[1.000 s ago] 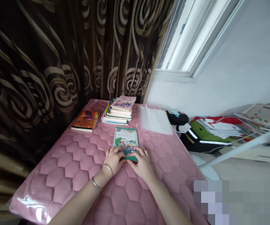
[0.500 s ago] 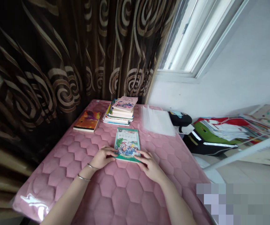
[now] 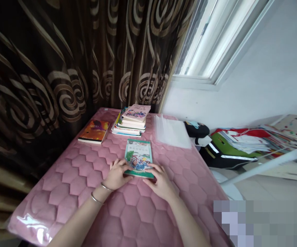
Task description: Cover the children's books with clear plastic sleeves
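A green-bordered book (image 3: 138,156) with a colourful illustrated cover lies flat on the pink quilted surface (image 3: 138,209), its near edge towards me. My left hand (image 3: 117,174) grips its near left corner, fingers on the cover and thumb along the near edge. Two silver bangles circle the left wrist. At the near right corner, my right hand (image 3: 161,181) holds the book the same way, fingers bent over the cover and thumb by the lower edge. Beyond the book stands a stack of books (image 3: 131,125), topped by a pink-covered one (image 3: 137,112).
An orange and purple book (image 3: 94,131) lies at the far left. Clear plastic sleeves (image 3: 172,132) rest to the right of the stack. A patterned curtain (image 3: 68,68) hangs behind. Past the right edge are a black and green bag (image 3: 228,151), papers and a white bar (image 3: 266,164).
My left hand has shifted slightly right, further onto the book's near corner, and its thumb now lies along the near edge. The right thumb has moved slightly left. The view has shifted a little.
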`<state>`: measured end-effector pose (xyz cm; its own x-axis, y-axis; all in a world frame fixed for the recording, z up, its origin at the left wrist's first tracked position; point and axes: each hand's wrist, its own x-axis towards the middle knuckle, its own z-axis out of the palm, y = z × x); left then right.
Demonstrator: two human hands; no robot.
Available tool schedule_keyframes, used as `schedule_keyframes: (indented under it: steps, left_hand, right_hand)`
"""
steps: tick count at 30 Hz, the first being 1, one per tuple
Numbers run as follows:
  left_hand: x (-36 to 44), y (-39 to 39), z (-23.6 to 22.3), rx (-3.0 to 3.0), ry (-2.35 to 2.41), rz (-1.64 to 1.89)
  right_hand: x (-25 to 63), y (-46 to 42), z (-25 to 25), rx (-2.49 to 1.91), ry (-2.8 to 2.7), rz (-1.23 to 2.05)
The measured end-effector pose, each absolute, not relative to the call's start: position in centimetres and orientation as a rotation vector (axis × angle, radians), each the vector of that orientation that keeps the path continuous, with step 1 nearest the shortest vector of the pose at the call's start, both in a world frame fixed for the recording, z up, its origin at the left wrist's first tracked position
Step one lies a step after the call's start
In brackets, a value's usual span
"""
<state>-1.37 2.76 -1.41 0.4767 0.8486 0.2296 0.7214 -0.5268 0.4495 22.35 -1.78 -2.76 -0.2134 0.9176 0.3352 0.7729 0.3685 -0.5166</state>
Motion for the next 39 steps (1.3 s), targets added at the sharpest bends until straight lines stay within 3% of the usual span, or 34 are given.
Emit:
schedule_keyframes:
  steps: [10, 20, 28, 39]
  left_hand:
    - [1.4, 1.2, -1.7, 2.478, 1.469, 0.687]
    - [-3.3, 3.9, -3.3, 2.271, 0.898, 0.903]
    - [-3.5, 3.8, -2.8, 2.195, 0.921, 0.879]
    - [-1.2, 2.1, -1.9, 2.429, 1.291, 0.712]
  right_hand:
    - [20.0, -1.5, -3.2, -1.535, -1.976, 0.059]
    - [23.8, -1.3, -3.5, -1.366, -2.136, 0.359]
    - [24.7, -1.0, -3.0, -1.346, -2.193, 0.429]
    - [21.8, 11.0, -2.1, -1.709, -2.147, 0.107]
